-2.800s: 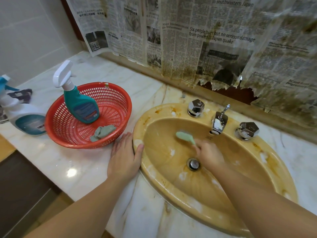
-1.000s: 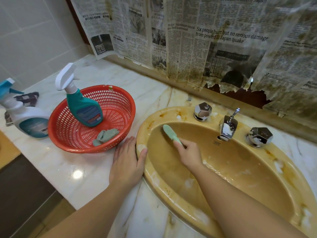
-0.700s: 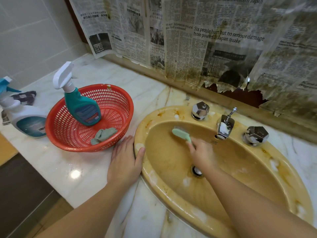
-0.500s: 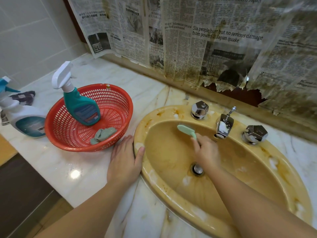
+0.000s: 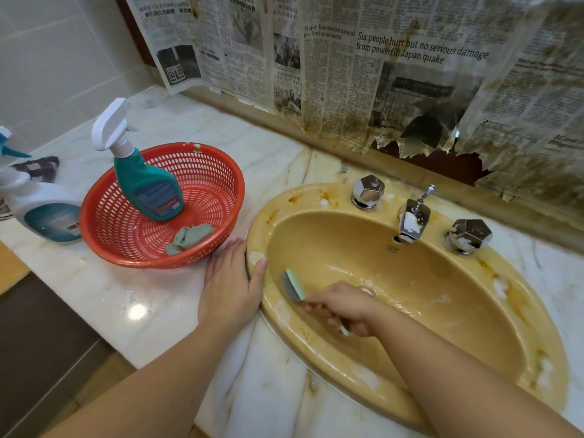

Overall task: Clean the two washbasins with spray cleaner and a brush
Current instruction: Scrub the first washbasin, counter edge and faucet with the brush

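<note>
A yellow, stained washbasin point(image 5: 426, 273) is set into the marble counter, with patches of foam on its rim. My right hand point(image 5: 343, 306) grips the handle of a pale green brush point(image 5: 294, 286), whose head lies against the basin's left inner wall. My left hand point(image 5: 229, 287) rests flat on the counter, thumb on the basin's left rim. A teal spray bottle point(image 5: 145, 181) with a white trigger stands in a red basket point(image 5: 104, 222). The drain is mostly hidden behind my right hand.
A chrome tap point(image 5: 412, 216) and two chrome knobs point(image 5: 368, 191) point(image 5: 469, 237) sit on the basin's back rim. A grey-green cloth point(image 5: 189, 237) lies in the basket. A white spray bottle point(image 5: 41, 210) stands at the left edge. Stained newspaper point(image 5: 395, 74) covers the wall.
My right hand has carried the brush from the basin's back wall near the tap down to its left inner wall. My left hand stays in place.
</note>
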Available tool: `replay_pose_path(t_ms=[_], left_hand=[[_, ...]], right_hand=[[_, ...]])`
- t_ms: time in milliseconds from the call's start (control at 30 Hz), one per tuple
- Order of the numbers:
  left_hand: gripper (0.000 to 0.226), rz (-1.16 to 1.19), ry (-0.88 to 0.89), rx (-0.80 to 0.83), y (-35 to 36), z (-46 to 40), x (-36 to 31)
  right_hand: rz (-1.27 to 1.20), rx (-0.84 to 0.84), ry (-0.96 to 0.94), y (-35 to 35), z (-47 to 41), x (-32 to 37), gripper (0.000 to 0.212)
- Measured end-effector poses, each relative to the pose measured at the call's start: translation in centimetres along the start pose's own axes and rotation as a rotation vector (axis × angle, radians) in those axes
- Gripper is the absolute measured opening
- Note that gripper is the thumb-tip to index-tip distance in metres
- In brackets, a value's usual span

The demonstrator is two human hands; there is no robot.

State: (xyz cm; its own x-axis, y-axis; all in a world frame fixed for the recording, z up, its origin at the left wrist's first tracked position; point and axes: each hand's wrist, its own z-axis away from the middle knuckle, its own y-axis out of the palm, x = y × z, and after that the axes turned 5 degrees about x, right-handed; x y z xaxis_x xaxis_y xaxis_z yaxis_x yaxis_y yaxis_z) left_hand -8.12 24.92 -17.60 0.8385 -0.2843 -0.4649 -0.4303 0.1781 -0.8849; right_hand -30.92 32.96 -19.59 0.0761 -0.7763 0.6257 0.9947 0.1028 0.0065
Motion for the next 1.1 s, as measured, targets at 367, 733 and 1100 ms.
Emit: replay_pose_path(t_ms=[367, 733, 1100], left_hand=[[0.067, 0.005, -0.004, 0.014, -0.2, -0.1, 0.0], [0.067, 0.002, -0.010, 0.028, -0.4, -0.1, -0.2], [0.067, 0.001, -0.007, 0.037, -0.3, -0.3, -0.1]], right_hand=[[0.086, -0.081, -0.116, 1.0, -0.5, 0.9, 0.032], [0.112, -0.106, -0.128, 2.2, 1.3, 0.4, 0.028], [0.275, -0.051, -0.062, -0.8, 2.1, -1.5, 0.024]])
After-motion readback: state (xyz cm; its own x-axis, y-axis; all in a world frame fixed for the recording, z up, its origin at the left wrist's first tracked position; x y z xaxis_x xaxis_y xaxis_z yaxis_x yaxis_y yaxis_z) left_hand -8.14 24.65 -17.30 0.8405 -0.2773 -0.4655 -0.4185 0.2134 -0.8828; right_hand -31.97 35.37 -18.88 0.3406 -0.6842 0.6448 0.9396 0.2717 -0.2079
